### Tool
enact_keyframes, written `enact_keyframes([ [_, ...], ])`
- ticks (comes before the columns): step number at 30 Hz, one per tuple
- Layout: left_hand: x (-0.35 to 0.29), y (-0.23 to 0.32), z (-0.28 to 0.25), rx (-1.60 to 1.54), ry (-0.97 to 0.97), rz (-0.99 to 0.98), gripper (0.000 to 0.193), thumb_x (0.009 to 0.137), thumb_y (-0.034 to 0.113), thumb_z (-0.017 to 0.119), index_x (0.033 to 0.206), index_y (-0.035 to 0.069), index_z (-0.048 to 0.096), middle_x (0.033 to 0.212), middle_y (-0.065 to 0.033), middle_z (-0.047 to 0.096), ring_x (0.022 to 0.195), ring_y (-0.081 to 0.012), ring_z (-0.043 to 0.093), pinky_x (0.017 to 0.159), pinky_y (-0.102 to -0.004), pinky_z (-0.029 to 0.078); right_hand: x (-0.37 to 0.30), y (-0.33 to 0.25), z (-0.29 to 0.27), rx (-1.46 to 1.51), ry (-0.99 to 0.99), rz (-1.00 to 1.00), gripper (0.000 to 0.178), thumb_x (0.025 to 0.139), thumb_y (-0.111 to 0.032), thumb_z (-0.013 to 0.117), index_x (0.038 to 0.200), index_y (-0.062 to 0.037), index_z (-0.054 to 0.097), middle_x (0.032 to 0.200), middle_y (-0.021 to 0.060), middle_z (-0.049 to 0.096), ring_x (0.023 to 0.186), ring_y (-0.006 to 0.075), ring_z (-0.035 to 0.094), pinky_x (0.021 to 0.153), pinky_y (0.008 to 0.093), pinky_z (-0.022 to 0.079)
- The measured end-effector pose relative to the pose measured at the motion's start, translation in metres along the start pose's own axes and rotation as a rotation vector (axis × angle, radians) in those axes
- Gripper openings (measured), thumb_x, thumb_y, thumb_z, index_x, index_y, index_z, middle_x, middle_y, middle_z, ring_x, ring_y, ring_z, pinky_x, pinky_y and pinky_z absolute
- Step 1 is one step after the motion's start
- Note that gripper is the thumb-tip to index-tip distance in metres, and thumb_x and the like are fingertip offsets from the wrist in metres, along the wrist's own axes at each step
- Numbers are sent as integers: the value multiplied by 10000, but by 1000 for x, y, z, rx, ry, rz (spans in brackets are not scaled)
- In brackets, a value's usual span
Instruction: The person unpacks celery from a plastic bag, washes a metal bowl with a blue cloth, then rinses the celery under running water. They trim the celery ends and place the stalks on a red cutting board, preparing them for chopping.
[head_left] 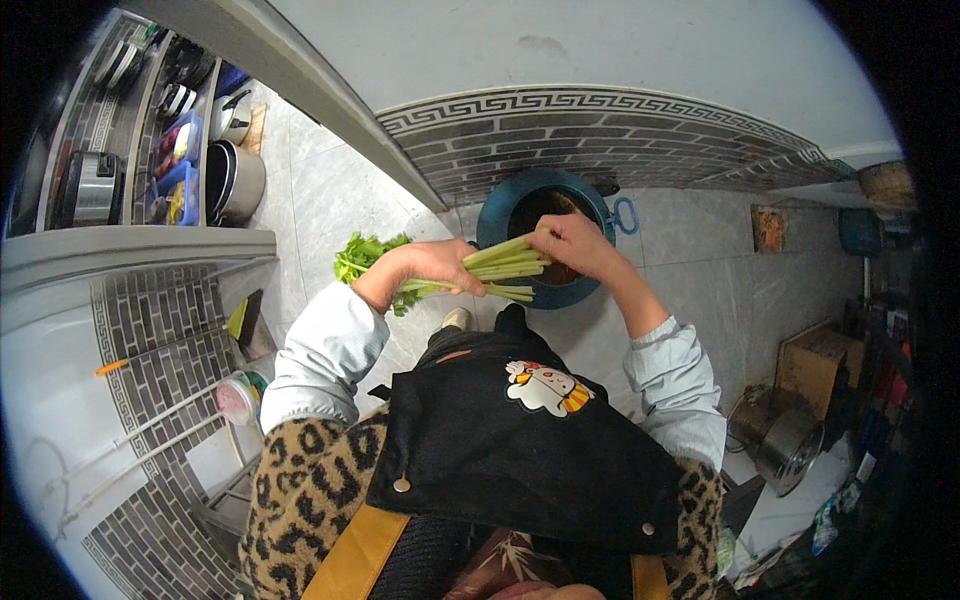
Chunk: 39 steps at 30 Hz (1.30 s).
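Observation:
My left hand (437, 265) is wrapped round a bunch of celery (500, 268). Its pale green stalks point right, and its leafy tops hang out on the left. The thumb and fingers of my right hand (572, 246) are closed on the cut end of an upper stalk. Below both hands, a teal round bin (497, 212) with a blue side handle stands on the floor against the wall. Something dark brown shows inside it, but I cannot make out what it is.
At the left, past a door frame (330, 80), shelves hold a silver cooker (95, 188) and blue baskets (180, 190); a big metal pot (238, 182) stands beside them. To the right are a cardboard box (812, 365) and a metal pot (790, 452). Tiled wall (600, 150) rises behind the bin.

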<state>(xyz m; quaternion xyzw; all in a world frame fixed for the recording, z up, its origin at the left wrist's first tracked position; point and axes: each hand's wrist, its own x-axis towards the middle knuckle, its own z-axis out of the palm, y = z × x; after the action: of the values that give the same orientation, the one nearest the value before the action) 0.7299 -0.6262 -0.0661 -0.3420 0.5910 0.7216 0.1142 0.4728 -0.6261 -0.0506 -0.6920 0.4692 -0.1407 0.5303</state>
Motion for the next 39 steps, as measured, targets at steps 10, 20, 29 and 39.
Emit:
enact_keyframes([
  [10, 1, -12, 6, 254, -91, -26, 279, 745, 234, 756, 923, 41, 661, 619, -5, 574, 542, -104, 515, 494, -265, 416, -28, -26, 33, -540, -130, -523, 320, 863, -316, 547, 674, -63, 599, 719, 99, 586, 743, 282, 566, 626, 406, 416],
  [20, -5, -24, 5, -142, -34, 64, 365, 738, 312, 791, 919, 36, 635, 637, 28, 546, 565, -62, 492, 479, -224, 374, -25, 4, -17, 233, 431, -271, 336, 948, -309, 499, 979, -7, 642, 874, 85, 604, 793, 221, 566, 737, 294, 449],
  [29, 10, -26, 6, -210, -52, 52, 392, 756, 262, 781, 1037, 36, 629, 699, 26, 569, 576, -63, 507, 493, -217, 398, -15, 29, 1, 244, -57, -138, 278, 916, -221, 555, 1069, -8, 647, 878, 36, 648, 767, 118, 574, 702, 256, 467],
  [39, 5, -5, 2, -43, -145, 68, 322, 745, 243, 779, 917, 9, 640, 641, 9, 570, 543, -74, 523, 470, -229, 398, -13, -2, 3, 202, -277, 71, 230, 828, -199, 588, 916, -6, 676, 658, 43, 602, 579, 95, 524, 528, 266, 428],
])
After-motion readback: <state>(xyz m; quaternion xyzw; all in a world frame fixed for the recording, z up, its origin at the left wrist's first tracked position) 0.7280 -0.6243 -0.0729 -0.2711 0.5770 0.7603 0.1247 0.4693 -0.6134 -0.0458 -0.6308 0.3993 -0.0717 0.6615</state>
